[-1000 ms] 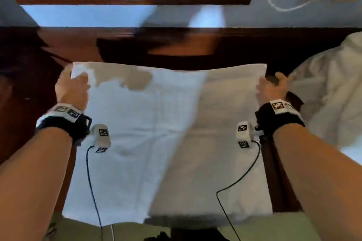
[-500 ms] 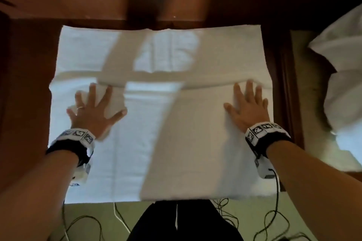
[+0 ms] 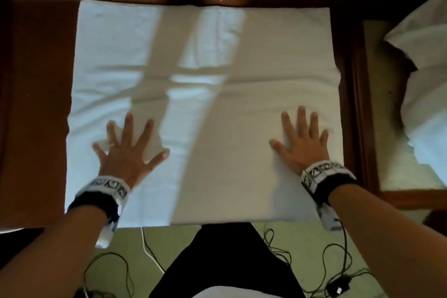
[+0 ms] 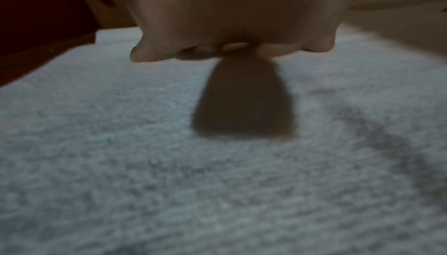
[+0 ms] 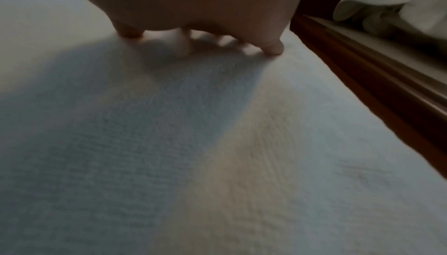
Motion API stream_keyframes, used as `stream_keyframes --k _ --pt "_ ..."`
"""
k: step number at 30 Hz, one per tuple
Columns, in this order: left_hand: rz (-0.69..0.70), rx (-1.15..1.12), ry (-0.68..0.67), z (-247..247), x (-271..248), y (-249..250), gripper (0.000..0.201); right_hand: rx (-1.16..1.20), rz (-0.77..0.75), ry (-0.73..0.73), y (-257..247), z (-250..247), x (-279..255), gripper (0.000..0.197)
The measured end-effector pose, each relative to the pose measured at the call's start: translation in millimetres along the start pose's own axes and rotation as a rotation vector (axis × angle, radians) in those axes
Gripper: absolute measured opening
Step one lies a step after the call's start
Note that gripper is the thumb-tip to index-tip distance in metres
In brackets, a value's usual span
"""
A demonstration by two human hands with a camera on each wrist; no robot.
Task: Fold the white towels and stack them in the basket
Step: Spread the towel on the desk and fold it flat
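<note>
White towel [image 3: 205,109] spread flat on dark wooden table [image 3: 36,109], near edge at the table's front, a crease ridge running across its middle. Left hand [image 3: 125,152] and right hand [image 3: 302,145] lie palm-down on the near half, fingers splayed, well apart, gripping nothing. More white cloth [image 3: 425,75] heaped to the right. No basket in view.

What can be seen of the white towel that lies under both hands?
The white towel looks like soft terry cloth. It lies spread flat on a dark wooden table, with a ridge running across its middle and some wrinkles. The left hand and right hand press on its near half with spread fingers. Sunlight and shadow stripe it.
</note>
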State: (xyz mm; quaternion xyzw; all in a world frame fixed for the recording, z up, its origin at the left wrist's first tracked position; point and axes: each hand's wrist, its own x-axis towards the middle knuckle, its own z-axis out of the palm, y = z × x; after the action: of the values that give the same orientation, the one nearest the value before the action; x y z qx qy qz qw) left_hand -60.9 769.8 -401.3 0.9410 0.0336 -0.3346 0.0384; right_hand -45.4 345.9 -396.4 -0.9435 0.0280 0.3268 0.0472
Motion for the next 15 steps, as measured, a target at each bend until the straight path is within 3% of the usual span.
stream_keyframes --k 3,6,10,15 --pt "0.026 0.035 0.042 -17.1 33.0 3.7 0.091 0.024 0.003 0.041 -2.2 -18.8 34.1 0.078" --pt "0.007 -0.068 0.046 -34.8 46.6 10.3 0.091 0.054 0.019 0.051 -7.5 -27.3 43.2 0.078" --pt "-0.025 -0.099 0.004 -17.7 12.7 10.7 0.095 0.09 0.06 0.056 -11.0 -4.3 -1.9 0.077" --pt "-0.053 -0.049 -0.028 14.1 -35.6 9.0 0.091 0.057 0.072 -0.065 2.4 36.9 -58.6 0.079"
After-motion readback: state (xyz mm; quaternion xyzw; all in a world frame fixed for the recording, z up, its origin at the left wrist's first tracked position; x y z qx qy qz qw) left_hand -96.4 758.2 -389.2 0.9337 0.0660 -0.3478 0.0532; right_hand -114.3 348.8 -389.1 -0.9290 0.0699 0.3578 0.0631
